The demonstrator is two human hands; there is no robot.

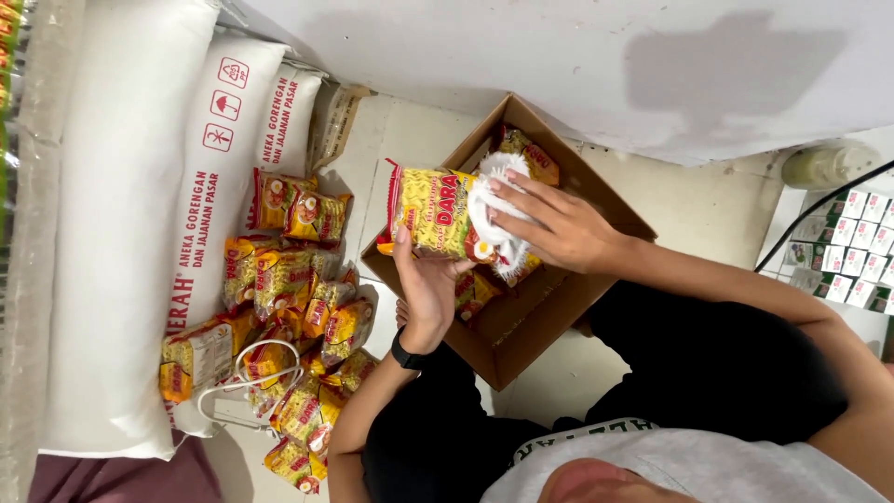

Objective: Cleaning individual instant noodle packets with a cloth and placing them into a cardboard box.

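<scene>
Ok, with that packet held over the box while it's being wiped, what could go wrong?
The left hand grips the yellow noodle packet only by its lower edge, so pressure from the right hand with the white cloth might tip it into the cardboard box. Pressing hard could crush the noodles. The leaning packet pile nearby may slide.

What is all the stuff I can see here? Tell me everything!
noodle packet: one, yellow and red, held over the box
white cloth: one, pressed on the packet
cardboard box: one, brown, open, on the floor, more packets inside
packet pile: many, yellow and red, on the floor by the sacks
sacks: three, white, side by side
small cartons: many, white and green, by the frame edge
bottle: one, pale
left hand: holds the packet, black wristband
right hand: on the cloth
</scene>
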